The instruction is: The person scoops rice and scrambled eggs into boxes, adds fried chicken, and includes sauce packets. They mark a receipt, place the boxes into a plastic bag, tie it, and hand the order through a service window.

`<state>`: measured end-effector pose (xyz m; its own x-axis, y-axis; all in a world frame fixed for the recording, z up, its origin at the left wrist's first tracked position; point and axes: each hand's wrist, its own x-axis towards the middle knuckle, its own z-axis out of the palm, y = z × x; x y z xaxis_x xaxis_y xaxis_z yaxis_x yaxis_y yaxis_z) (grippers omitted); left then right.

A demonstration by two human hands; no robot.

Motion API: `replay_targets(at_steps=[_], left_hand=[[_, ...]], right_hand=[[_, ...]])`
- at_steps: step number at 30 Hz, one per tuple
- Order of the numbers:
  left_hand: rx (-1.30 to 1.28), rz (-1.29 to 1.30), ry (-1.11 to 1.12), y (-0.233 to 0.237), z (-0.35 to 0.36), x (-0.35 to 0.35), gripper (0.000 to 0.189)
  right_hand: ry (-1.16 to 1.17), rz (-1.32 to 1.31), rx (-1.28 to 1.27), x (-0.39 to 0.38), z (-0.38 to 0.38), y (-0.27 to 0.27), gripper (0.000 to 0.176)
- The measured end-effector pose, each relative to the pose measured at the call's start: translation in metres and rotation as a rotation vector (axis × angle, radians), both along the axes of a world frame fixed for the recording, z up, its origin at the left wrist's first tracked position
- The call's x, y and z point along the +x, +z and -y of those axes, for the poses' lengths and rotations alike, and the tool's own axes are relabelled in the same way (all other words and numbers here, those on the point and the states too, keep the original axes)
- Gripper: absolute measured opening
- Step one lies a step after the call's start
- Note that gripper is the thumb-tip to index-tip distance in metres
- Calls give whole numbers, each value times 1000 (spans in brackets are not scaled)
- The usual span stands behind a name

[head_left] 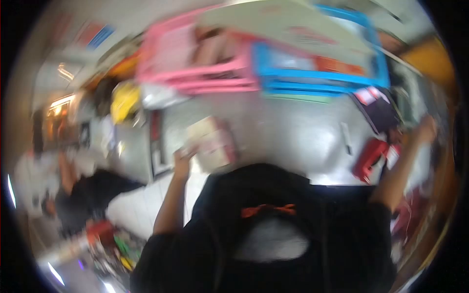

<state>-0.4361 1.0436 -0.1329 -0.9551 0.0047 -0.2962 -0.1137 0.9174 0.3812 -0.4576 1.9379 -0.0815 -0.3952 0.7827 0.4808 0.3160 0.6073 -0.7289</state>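
At the left of the grey table (288,122), my left hand (185,155) is at the near left edge of a stack of pale cards or booklets (210,144); its fingers are smeared by motion. My right hand (426,129) reaches out at the far right, beside clear plastic material, and blur hides its fingers. Between that arm and the table's middle lie a red pouch-like item (370,158) and a dark packet with a pink and white label (376,108). A slim white and black pen-like object (346,138) rests on the table.
A pink basket (220,84) and a blue basket (312,84) stand along the back, with a large pale sheet (288,29) across their tops. A yellow bag (125,102) is at the back left. Another person in dark clothes (93,198) is at the left.
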Motion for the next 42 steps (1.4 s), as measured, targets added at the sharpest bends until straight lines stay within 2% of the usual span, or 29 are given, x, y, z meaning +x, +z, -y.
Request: replay_targets(at_steps=[1,2,3,4,5,6,7,8,9,11,12,13,14,15,17,21,23,26,27,29,30,32,33,35,36,38,42], left_hand=[[425,-222,-14,51,-36,-18,26],[418,-146,95,57,-33,-24,23],[601,-77,258,59,-32,-23,19],[682,-70,309,58,-31,-21,16],[690,-73,329,47,-22,-16,16],[747,-91,277,29,-13,-13,15],[801,-99,208,19,-8,-15,14],[737,-50,147,31,-12,-13,10],[757,-43,134,34,-13,-14,10],[721,-202,4,39,-16,-13,17],[735,-196,-1,48,-17,-16,17],[485,-490,-203,58,-17,-22,21],[216,-777,-396,62,-14,-25,26],[225,-779,-395,57,-8,-27,26],[492,-632,-415,49,2,-27,32],[562,-479,-411,44,14,-18,30],[558,-454,-404,43,23,-19,30],[637,-411,-350,37,37,-18,33],[643,-406,-358,36,40,-18,33],[404,-690,-563,56,39,-23,36],[409,-688,-571,54,38,-23,36],[462,-644,-608,49,37,-21,38],[463,-644,-613,46,39,-20,38],[473,-484,-522,43,41,-17,36],[476,-483,-525,41,40,-17,36],[511,-431,-462,41,38,-18,30],[621,-264,-304,55,32,-24,23]], right_hand=[[31,-430,-334,-14,95,32,19],[196,-456,-477,1,98,6,17],[504,-366,-470,10,149,3,9],[792,-271,-441,19,216,5,5],[738,-221,-546,18,278,-11,5],[822,-42,-230,8,378,19,9],[914,-86,-618,6,435,-2,11],[994,-23,-796,0,501,14,11],[1088,40,-878,-5,548,1,10],[1269,250,-902,-18,630,-15,10],[1351,259,-855,-21,659,-35,10],[1421,277,-799,-23,685,-45,10],[1493,294,-742,-24,701,-48,9],[1490,299,-735,-27,705,-49,9],[1544,390,-820,-30,710,-50,7],[1583,440,-746,-22,703,-44,7],[1429,448,-634,-17,699,-35,7],[1411,515,-676,-11,696,-39,8],[1400,515,-677,-9,699,-41,8],[1371,468,-593,-9,713,-38,10],[1363,467,-594,-11,720,-38,10],[1536,400,-462,-13,733,-42,14],[1531,397,-462,-12,735,-46,14],[1590,369,-594,-11,740,-50,16],[1585,370,-594,-9,738,-51,16],[1568,366,-346,-6,734,-39,14],[1397,562,-157,3,742,-40,13]])
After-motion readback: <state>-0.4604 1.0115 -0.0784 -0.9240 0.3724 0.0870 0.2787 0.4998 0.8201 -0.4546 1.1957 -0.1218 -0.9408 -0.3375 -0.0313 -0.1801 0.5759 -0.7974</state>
